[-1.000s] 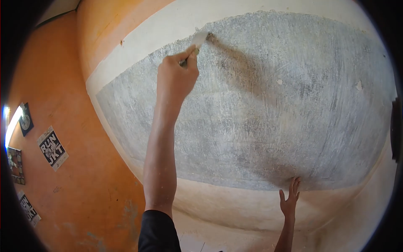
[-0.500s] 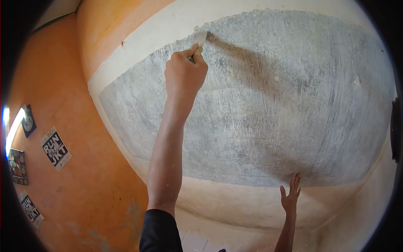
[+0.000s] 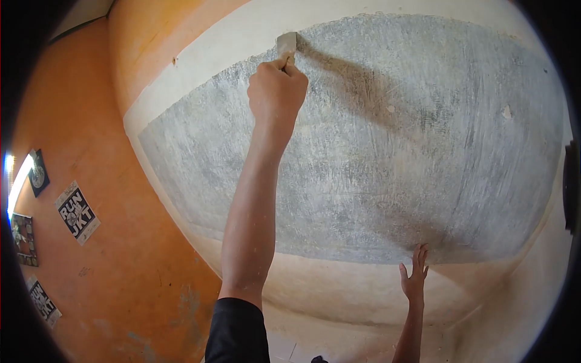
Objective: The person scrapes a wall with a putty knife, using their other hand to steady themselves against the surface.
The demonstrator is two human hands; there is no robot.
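Gripping a flat grey metal scraper: left hand, fingers closed, at far edge of scuffed grey wall patch. Right hand: fingers spread open, near edge.

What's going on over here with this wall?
A person's left hand is gripping a flat-bladed scraper, its blade up at the top edge of a big rough grey patch, where it meets the white band. The right hand is open, fingers spread, by the patch's lower edge; I can't tell whether it's touching the wall. Off to the left, posters hang on an orange wall.
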